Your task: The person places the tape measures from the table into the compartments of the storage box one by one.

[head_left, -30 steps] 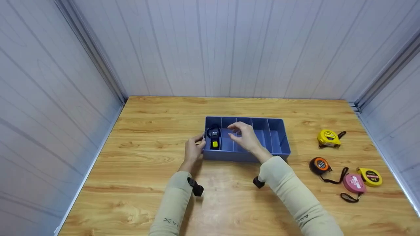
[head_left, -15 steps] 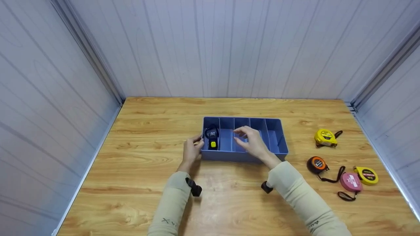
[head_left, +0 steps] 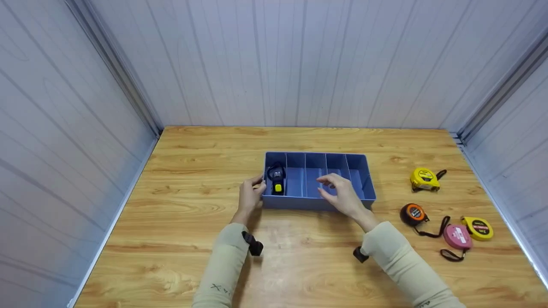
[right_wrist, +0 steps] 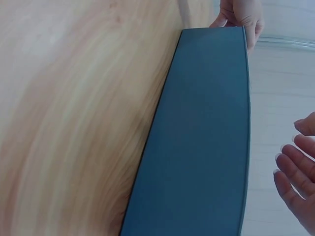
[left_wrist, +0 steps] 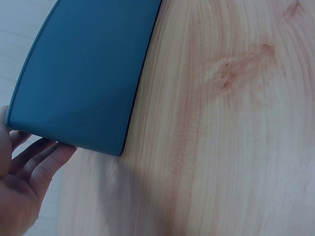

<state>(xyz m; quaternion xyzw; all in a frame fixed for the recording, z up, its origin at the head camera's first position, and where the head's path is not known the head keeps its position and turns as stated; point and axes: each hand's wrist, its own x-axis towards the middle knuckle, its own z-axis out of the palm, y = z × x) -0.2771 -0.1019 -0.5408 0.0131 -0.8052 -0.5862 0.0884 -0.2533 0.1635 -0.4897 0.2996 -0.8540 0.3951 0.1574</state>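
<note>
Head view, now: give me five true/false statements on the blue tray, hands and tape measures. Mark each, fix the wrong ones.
1. The blue tray has five compartments. True.
2. Its rightmost compartment holds a tape measure. False: the black-and-yellow item sits in the leftmost.
3. Both hands touch it. False: the left hand touches its left end; the right hand is above it, holding nothing.
4. The pink tape measure lies right of it. True.
5. The black-and-orange tape measure is inside it. False: it lies outside, to the right.

We see a blue box (head_left: 317,203), a black-and-yellow item (head_left: 278,182), two yellow tape measures (head_left: 424,179), a pink tape measure (head_left: 457,237) and a black-and-orange tape measure (head_left: 413,214). We note tan wood grain on the tabletop (head_left: 192,171).
</note>
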